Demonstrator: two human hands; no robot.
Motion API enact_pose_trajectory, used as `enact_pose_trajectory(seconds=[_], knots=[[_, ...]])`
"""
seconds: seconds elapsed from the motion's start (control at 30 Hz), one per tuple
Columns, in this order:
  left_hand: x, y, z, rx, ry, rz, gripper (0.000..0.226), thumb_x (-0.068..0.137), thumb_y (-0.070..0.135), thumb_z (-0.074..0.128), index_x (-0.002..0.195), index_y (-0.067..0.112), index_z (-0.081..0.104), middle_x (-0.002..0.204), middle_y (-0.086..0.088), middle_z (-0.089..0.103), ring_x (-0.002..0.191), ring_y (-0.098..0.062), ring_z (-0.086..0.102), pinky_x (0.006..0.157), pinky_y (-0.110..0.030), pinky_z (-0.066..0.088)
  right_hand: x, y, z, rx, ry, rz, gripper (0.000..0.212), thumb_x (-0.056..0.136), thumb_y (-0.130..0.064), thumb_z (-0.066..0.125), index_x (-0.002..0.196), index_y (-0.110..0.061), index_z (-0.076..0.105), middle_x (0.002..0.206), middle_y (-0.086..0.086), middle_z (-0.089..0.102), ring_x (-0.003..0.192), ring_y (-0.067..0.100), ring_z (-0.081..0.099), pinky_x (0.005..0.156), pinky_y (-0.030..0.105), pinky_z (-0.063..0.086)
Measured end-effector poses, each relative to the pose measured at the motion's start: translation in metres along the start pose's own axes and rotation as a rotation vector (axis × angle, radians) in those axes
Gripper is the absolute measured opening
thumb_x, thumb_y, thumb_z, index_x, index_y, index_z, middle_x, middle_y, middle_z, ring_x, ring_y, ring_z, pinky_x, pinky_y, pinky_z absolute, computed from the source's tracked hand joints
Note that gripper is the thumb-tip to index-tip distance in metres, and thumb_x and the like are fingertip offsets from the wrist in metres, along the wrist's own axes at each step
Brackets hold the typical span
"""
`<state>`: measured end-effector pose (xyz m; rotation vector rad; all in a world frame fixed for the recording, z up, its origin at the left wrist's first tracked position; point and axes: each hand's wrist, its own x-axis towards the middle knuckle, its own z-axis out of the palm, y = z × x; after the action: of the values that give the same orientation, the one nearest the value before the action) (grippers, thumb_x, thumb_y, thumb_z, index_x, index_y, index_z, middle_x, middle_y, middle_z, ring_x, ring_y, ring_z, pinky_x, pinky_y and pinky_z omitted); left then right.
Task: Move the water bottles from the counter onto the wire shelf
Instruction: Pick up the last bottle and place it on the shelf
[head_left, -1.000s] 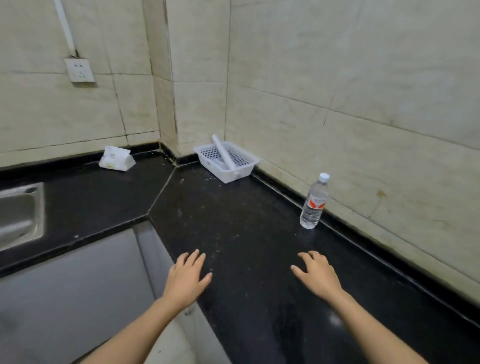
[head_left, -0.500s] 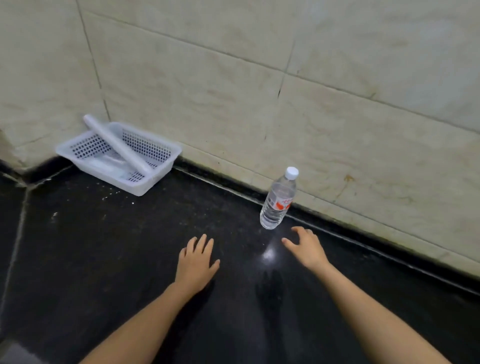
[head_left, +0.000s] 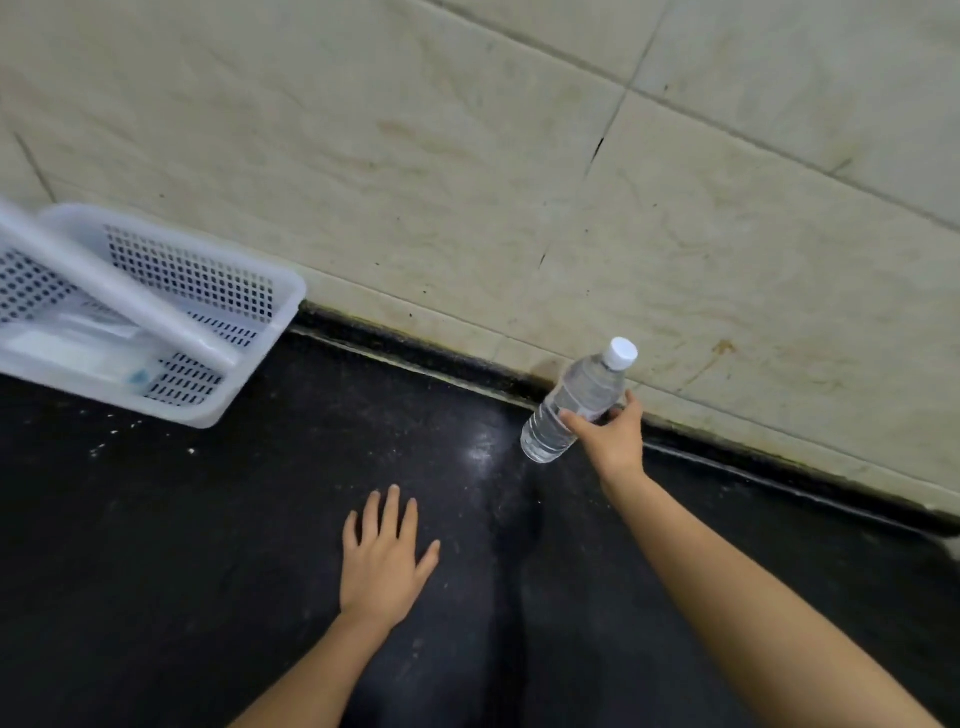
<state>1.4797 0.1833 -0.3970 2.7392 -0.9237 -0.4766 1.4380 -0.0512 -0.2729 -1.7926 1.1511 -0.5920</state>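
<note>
Black polished stone tabletop (head_left: 218, 545) fills the lower half of the frame, dusty, with white specks and crumbs near the left and a bright glare patch at centre. A dark raised edge strip runs diagonally from centre left down to the right edge where the tabletop meets the wall. Wall (head_left: 467, 182) is large beige marble-look tiles with thin dark grout lines, some brownish stains and a rusty mark low at right.

Water bottle (head_left: 576, 402), clear plastic with a white cap, sits right of centre, close to the wall strip, tilted with its cap leaning toward the upper right. Whether its base touches the tabletop cannot be told. Right hand (head_left: 610, 439) is wrapped around the bottle's middle, thumb on the near left side, fingers curled round the far side, covering the label zone. Bare forearm runs down to the lower right corner.

Left hand (head_left: 384, 558) is at lower centre, palm down, fingers spread and flat, holding nothing, over or on the tabletop; contact unclear. Well apart from the bottle.

White perforated plastic basket (head_left: 208, 275) at the left edge, against the wall strip, partly cut off by the frame. A white tube-like item (head_left: 119, 293) lies diagonally across it; other pale contents inside are too blurred to name.
</note>
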Motion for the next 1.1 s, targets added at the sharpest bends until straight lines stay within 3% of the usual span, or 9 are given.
enact_pose_trajectory(seconds=[0.17,0.33,0.47,0.57,0.73,0.87,0.93,1.0,1.1], knots=[[-0.002,0.0,-0.005,-0.023,-0.048,0.009,0.064,0.086,0.051,0.023,0.106,0.011,0.069,0.117,-0.013,0.067,0.106,-0.033,0.064,0.084,-0.05,0.052,0.017,-0.001,0.02,0.125,0.068,0.016,0.074,0.065,-0.009,0.079,0.126,-0.011,0.037,0.119,0.007,0.053,0.104,0.02,0.052,0.095,0.036,0.044],[-0.002,-0.002,-0.007,-0.001,-0.041,0.026,0.063,0.082,0.052,0.027,0.104,0.012,0.07,0.116,-0.012,0.067,0.105,-0.032,0.064,0.084,-0.048,0.052,0.011,0.007,0.005,0.208,0.022,-0.022,0.069,0.065,-0.002,0.078,0.122,-0.009,0.041,0.113,0.004,0.054,0.102,0.019,0.055,0.092,0.035,0.046],[-0.003,-0.002,-0.005,0.007,-0.069,0.029,0.079,0.092,0.053,0.003,0.105,0.011,0.07,0.117,-0.013,0.067,0.106,-0.032,0.063,0.086,-0.048,0.049,-0.013,0.023,-0.043,0.217,-0.12,-0.037,0.067,0.061,0.0,0.08,0.118,-0.011,0.046,0.11,0.006,0.059,0.092,0.013,0.06,0.084,0.027,0.053],[0.001,-0.002,-0.002,0.033,-0.052,-0.002,0.085,0.091,0.054,-0.001,0.103,0.008,0.07,0.114,-0.016,0.067,0.104,-0.035,0.064,0.081,-0.051,0.052,-0.035,0.031,-0.091,0.223,-0.299,-0.018,0.088,0.039,-0.026,0.088,0.117,-0.014,0.05,0.108,0.002,0.063,0.095,0.013,0.064,0.073,0.02,0.055],[-0.002,0.014,-0.005,0.033,-0.02,-0.042,0.057,0.084,0.049,0.052,0.12,0.006,0.059,0.133,-0.022,0.052,0.123,-0.041,0.047,0.095,-0.061,0.039,-0.074,0.035,-0.17,0.312,-0.445,0.065,0.092,0.028,-0.034,0.092,0.109,-0.011,0.056,0.095,0.005,0.071,0.092,0.019,0.068,0.073,0.025,0.056],[-0.005,0.064,-0.009,-0.016,-0.006,-0.005,0.067,0.06,0.035,0.082,0.111,-0.005,0.062,0.119,-0.035,0.057,0.11,-0.053,0.052,0.082,-0.069,0.04,-0.104,0.041,-0.231,0.307,-0.446,0.063,0.085,0.029,-0.029,0.091,0.105,-0.01,0.056,0.093,0.005,0.073,0.09,0.019,0.069,0.072,0.025,0.056],[-0.014,0.106,-0.02,0.018,0.044,0.088,0.069,0.072,0.041,0.071,0.124,0.0,0.053,0.133,-0.031,0.047,0.123,-0.047,0.044,0.093,-0.066,0.036,-0.12,0.048,-0.265,0.298,-0.417,0.058,0.074,0.037,-0.016,0.083,0.105,-0.01,0.055,0.092,0.003,0.073,0.09,0.018,0.069,0.074,0.026,0.056],[-0.027,0.15,-0.021,0.046,0.058,0.175,0.068,0.088,0.051,0.042,0.142,0.012,0.028,0.152,-0.018,0.023,0.141,-0.035,0.018,0.109,-0.055,0.022,-0.14,0.059,-0.298,0.29,-0.375,0.043,0.068,0.042,-0.013,0.076,0.107,-0.01,0.054,0.094,0.001,0.073,0.092,0.019,0.068,0.076,0.027,0.056],[-0.056,0.216,-0.012,0.042,0.073,0.32,0.067,0.091,0.053,0.031,0.145,0.017,0.018,0.156,-0.012,0.012,0.144,-0.029,0.008,0.112,-0.049,0.016,-0.172,0.076,-0.351,0.304,-0.273,0.023,0.074,0.037,-0.017,0.082,0.106,-0.013,0.055,0.094,0.0,0.073,0.092,0.017,0.068,0.075,0.025,0.055]])
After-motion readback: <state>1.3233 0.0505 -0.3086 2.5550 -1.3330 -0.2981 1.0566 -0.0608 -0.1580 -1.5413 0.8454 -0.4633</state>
